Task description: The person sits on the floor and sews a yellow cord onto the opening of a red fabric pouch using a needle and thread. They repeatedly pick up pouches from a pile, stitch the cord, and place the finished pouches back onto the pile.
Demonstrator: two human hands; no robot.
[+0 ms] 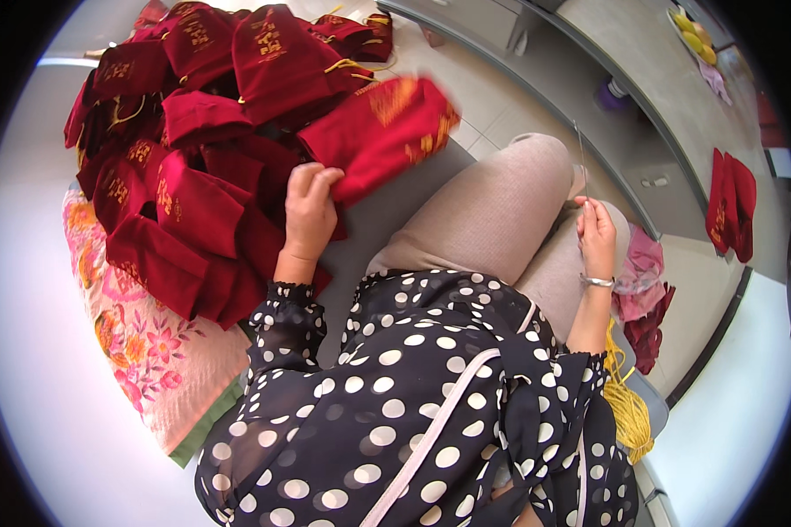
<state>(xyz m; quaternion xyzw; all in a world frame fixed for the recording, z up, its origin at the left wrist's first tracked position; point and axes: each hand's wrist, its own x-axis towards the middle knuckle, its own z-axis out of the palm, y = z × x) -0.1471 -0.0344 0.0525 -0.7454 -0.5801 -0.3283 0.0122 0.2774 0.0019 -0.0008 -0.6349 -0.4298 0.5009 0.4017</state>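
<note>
- One crimson, flat, gold-printed cloth pouch point(385, 133), slightly blurred: held up over the grey seat, beside the pile; whether the pile is touched cannot be told.
- Left hand point(309, 200): closed on the pouch's near lower corner, by which its cloth is pinched.
- Right hand point(596, 227): fingertips closed on a long, thin, metallic-looking rod point(581, 151), which is held upright, well apart from the pouch.
- Handling, as judged: light, soft and limp; easily creased, hardly broken; fair grip expected from a velvety nap.
- Hold, as judged: best taken by an edge or corner, with the printed face left uncovered.
- Crimson, gold-printed cloth pouches with yellow cords point(198, 132): heaped at the left.
- Yellow, loosely bundled cord point(631, 423): placed beside the right hip.
</note>
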